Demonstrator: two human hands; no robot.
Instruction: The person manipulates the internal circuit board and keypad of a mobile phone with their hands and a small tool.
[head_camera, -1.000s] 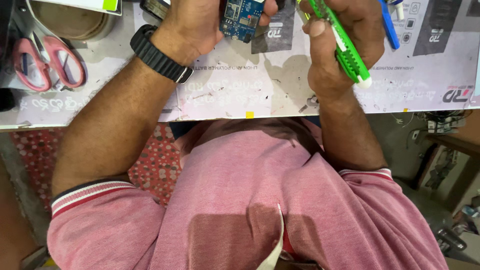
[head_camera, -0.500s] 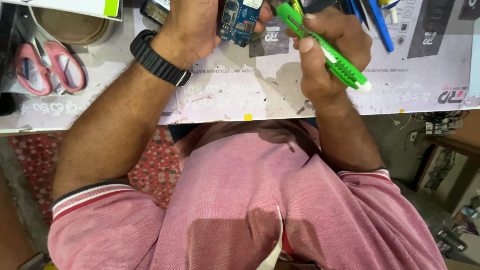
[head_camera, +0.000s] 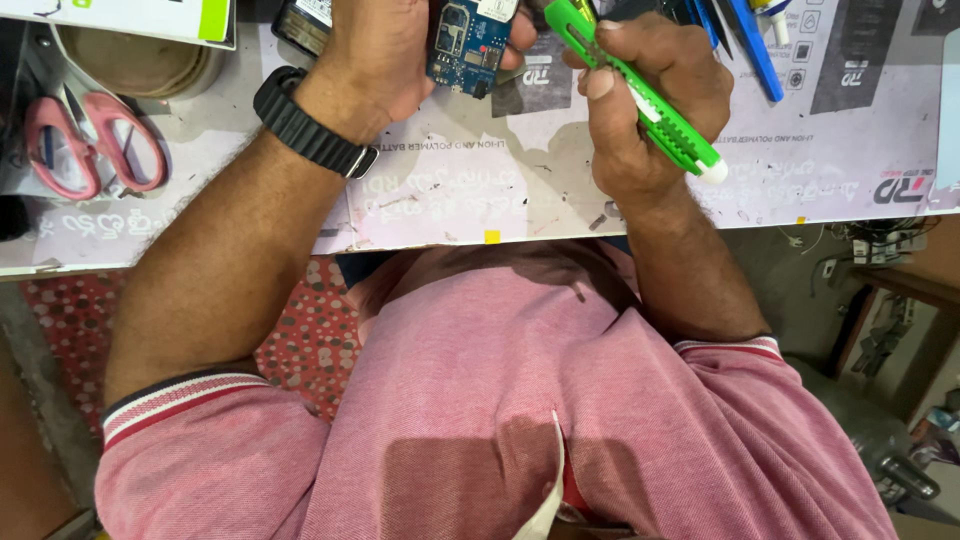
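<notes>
Small blue circuit board (head_camera: 468, 45), pinched in the left hand (head_camera: 385, 55) above the printed work mat (head_camera: 480, 190), faces a bright green plastic utility knife (head_camera: 640, 95) gripped in the closed right hand (head_camera: 650, 100); a slip of the tool could likely gouge components or nick fingers.

You've got a small blue circuit board (head_camera: 465, 45) pinched up off the desk, component side facing you, tilted a bit, chips and metal shields showing. Just beside it on your right is the bright green utility knife (head_camera: 640, 95), slanted diagonally, white end cap pointing down-right.
</notes>
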